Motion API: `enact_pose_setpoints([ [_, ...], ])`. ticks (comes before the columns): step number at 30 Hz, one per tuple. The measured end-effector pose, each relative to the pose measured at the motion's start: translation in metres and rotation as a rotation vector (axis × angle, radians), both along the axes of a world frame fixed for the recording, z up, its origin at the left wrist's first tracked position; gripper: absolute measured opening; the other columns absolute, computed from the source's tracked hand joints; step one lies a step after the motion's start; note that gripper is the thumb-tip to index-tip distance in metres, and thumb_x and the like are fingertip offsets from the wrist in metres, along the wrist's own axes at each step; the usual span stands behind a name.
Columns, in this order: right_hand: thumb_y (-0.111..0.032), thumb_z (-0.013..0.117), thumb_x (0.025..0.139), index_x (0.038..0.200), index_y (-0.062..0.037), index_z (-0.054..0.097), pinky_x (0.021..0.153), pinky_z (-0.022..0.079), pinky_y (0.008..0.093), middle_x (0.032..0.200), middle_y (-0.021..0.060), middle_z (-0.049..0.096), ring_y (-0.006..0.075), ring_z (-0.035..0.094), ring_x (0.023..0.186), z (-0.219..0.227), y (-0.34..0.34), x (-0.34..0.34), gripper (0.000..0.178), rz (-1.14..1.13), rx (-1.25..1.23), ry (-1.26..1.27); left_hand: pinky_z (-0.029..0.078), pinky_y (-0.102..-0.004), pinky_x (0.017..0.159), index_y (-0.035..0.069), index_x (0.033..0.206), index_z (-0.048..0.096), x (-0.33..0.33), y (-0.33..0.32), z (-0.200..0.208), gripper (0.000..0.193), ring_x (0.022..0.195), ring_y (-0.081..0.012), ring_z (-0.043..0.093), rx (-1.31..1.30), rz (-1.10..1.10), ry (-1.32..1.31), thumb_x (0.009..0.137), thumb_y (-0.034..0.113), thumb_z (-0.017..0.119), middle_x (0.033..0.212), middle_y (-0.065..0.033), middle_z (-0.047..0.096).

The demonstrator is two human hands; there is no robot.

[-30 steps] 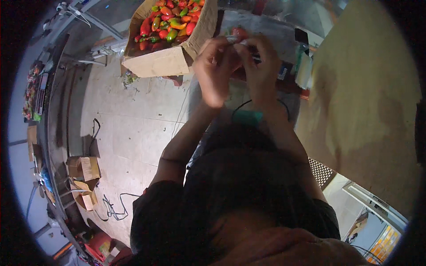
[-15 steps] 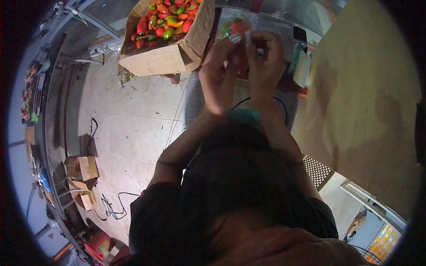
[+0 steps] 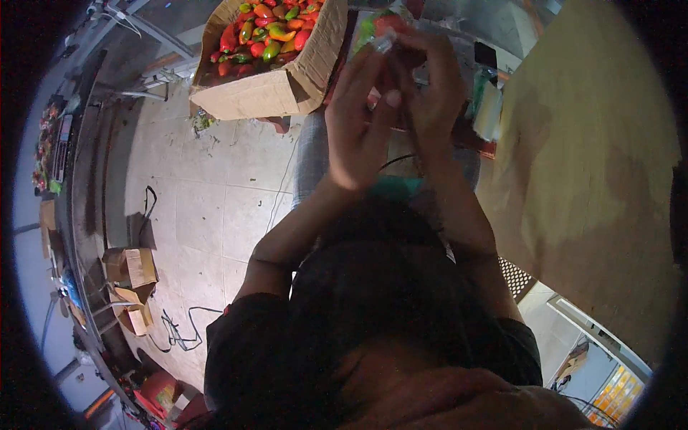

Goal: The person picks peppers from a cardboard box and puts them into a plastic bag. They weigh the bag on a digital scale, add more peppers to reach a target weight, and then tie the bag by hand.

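A clear plastic bag (image 3: 368, 29) with red and green contents, which look like peppers, lies at the top middle. Its gathered plastic neck (image 3: 385, 41) shows whitish at my fingertips. My left hand (image 3: 352, 129) is closed, fingertips pinching the plastic, thumb pointing up along the inner side. Beside it my right hand (image 3: 438, 89) curls round with its fingers bent over the same plastic. The hands nearly touch and partly hide the bag.
Left of my hands stands an open cardboard box (image 3: 247, 99) full of red, green and orange peppers (image 3: 269, 32). A large plywood board (image 3: 588, 165) rises at right. A dark phone-like slab (image 3: 484, 54) lies beyond my right hand. Cables (image 3: 183, 333) and small cartons (image 3: 130, 267) are on the tiled floor.
My hands have drawn closer together at the bag's neck, and the right fingers have bent over toward the left. The left thumb now shows upright. The bag has shifted slightly up.
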State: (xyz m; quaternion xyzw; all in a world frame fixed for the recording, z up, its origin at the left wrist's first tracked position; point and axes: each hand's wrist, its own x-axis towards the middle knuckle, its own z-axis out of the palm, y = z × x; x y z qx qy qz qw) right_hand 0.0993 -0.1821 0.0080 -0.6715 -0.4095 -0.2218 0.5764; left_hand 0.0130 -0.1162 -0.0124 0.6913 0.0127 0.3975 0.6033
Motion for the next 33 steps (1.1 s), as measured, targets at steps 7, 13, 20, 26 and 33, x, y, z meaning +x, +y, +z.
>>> enact_pose_setpoints([
  [7, 0.006, 0.057, 0.073, 0.099, -0.0062, 0.056, 0.074, 0.046, 0.0341, 0.093, 0.0117, 0.058, 0.027, 0.058, 0.085, -0.016, -0.002, 0.015, 0.029, 0.044, -0.014, -0.006, 0.041, -0.034, 0.087, -0.005, 0.124, 0.044, 0.002, 0.018, -0.005, 0.044, 0.102, -0.0258, 0.053, 0.179, -0.115, 0.034, 0.081, 0.001, 0.05, 0.119, -0.0197, 0.05],
  [13, 0.003, 0.058, 0.072, 0.097, -0.0053, 0.055, 0.074, 0.045, 0.0358, 0.088, 0.0115, 0.056, 0.029, 0.057, 0.083, -0.019, 0.003, 0.018, 0.026, 0.011, 0.018, 0.021, 0.041, -0.0343, 0.086, -0.003, 0.123, 0.047, 0.017, 0.021, -0.012, 0.042, 0.098, -0.029, 0.054, 0.303, -0.052, -0.102, 0.081, 0.002, 0.048, 0.113, -0.0193, 0.054],
  [20, -0.002, 0.059, 0.075, 0.097, -0.0053, 0.058, 0.072, 0.043, 0.0306, 0.089, 0.0086, 0.057, 0.0207, 0.055, 0.081, -0.024, 0.009, 0.038, 0.023, -0.06, 0.03, -0.216, 0.04, -0.0361, 0.088, -0.002, 0.121, 0.049, 0.021, 0.027, -0.01, 0.042, 0.099, -0.0333, 0.054, 0.317, -0.013, -0.1, 0.08, 0.003, 0.048, 0.113, -0.0202, 0.054],
  [26, -0.003, 0.061, 0.069, 0.091, -0.0076, 0.058, 0.07, 0.042, 0.0341, 0.083, 0.0082, 0.055, 0.0244, 0.052, 0.078, -0.025, 0.01, 0.026, 0.022, -0.155, 0.049, -0.012, 0.039, -0.0364, 0.091, 0.0, 0.119, 0.051, 0.021, 0.022, 0.005, 0.035, 0.102, -0.0308, 0.054, 0.445, 0.077, -0.061, 0.085, 0.007, 0.047, 0.111, -0.0173, 0.056],
  [33, -0.002, 0.065, 0.064, 0.082, -0.0087, 0.058, 0.069, 0.041, 0.0372, 0.078, 0.0088, 0.052, 0.0269, 0.05, 0.077, -0.025, 0.01, 0.017, 0.021, -0.204, 0.008, 0.002, 0.044, -0.03, 0.083, 0.0, 0.106, 0.057, 0.012, 0.015, 0.008, 0.027, 0.094, -0.0194, 0.058, 0.322, 0.301, 0.02, 0.08, 0.001, 0.058, 0.101, -0.012, 0.061],
])
